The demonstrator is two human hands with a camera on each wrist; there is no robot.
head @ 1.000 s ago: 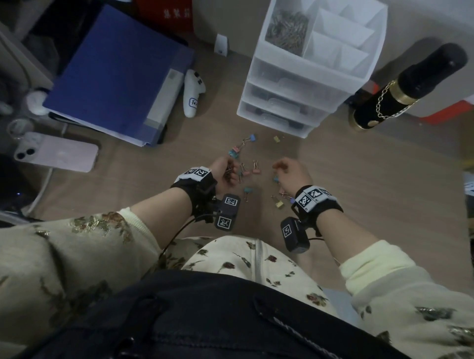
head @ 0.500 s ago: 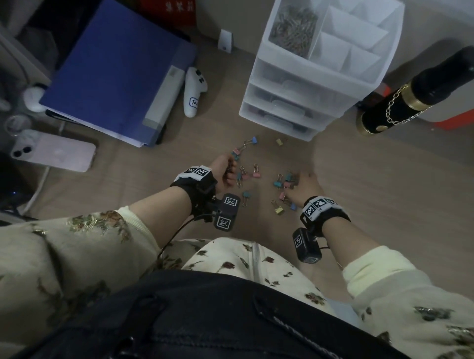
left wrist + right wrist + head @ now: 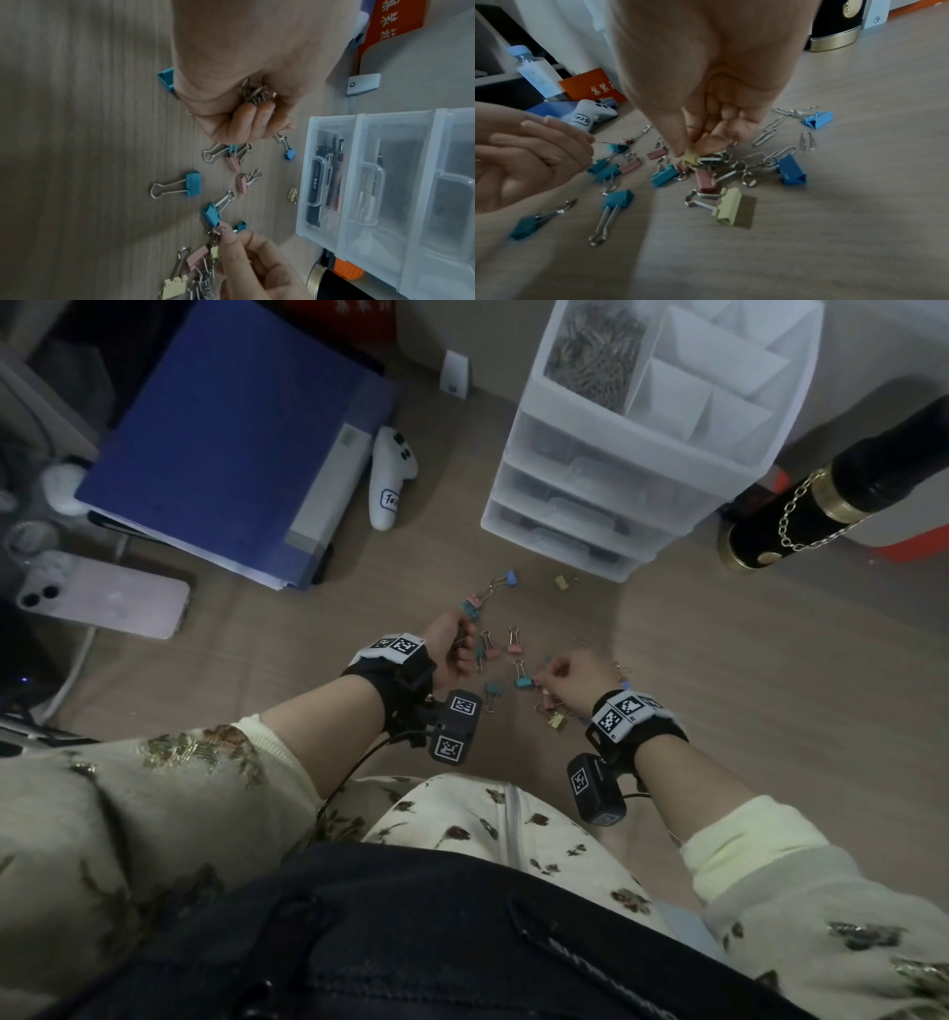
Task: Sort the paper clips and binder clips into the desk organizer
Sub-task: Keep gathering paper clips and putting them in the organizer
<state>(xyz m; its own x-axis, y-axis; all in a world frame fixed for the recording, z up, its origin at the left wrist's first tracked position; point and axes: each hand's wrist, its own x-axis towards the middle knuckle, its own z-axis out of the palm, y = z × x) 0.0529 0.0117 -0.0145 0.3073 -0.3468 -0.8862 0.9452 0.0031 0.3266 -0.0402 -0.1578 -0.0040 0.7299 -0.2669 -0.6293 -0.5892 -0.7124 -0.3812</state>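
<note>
While the left hand [image 3: 246, 85] grips paper clips [image 3: 258, 94], the right hand [image 3: 706, 85] pinches a yellow binder clip [image 3: 691, 156].

a blue binder [image 3: 226, 439] lay at the desk's far left, a white game controller [image 3: 391, 477] just beside its right edge. a pink phone [image 3: 105, 598] lay face down nearer. a black bottle with gold chain [image 3: 821, 505] stood far right.

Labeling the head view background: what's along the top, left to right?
Phone → blue binder → white controller → desk organizer → black bottle.
</note>
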